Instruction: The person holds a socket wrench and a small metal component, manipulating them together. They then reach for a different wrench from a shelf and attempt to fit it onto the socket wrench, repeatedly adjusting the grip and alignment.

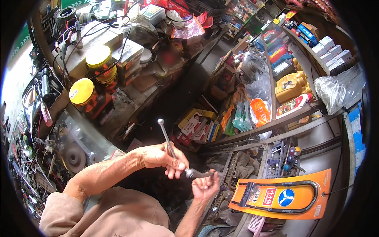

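My left hand (162, 158) grips a slim metal rod (166, 137) with a round knob at its far tip; the rod slants up and to the left. At its near end sits a dark metal fitting (191, 172). My right hand (206, 184) comes up from below and pinches a small dark part against that fitting. Both hands meet in front of my chest, above a dim, cluttered floor area.
A workbench on the left carries yellow-lidded jars (82, 93), cables and tools. Shelves on the right hold bottles (290, 87), boxes and plastic bags (335, 93). An orange card pack with a black looped cable (282, 195) lies at the lower right, beside small bins of parts.
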Demonstrator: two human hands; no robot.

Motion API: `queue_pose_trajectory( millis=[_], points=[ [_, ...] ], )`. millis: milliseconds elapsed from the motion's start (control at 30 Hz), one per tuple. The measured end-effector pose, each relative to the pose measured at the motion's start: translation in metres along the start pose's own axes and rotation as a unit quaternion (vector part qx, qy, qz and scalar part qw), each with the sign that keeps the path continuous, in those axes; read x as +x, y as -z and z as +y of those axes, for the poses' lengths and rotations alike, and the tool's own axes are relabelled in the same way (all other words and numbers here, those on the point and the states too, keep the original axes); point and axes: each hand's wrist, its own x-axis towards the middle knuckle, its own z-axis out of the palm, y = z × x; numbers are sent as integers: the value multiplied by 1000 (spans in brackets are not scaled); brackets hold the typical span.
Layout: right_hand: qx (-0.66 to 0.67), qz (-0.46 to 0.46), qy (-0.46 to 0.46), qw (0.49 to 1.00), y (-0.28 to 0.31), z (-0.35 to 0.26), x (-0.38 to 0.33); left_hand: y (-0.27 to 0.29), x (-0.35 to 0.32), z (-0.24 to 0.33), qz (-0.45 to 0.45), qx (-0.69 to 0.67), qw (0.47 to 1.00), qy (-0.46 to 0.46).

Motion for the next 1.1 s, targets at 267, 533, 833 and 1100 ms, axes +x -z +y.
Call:
queue_pose_trajectory(
  millis=[267,533,833,1100],
  points=[
    [-75,-7,88,993,-7,45,-22,12,11,-7,221,-149,962,-51],
    [-642,70,286,708,-77,44,-39,7,10,-7,307,-79,948,-5],
    [-631,100,311,704,-105,3,-12,-3,3,-12,33,199,977,74],
    [-180,96,18,979,-16,-10,13,-2,-1,2,-17,80,997,11]
  ],
)
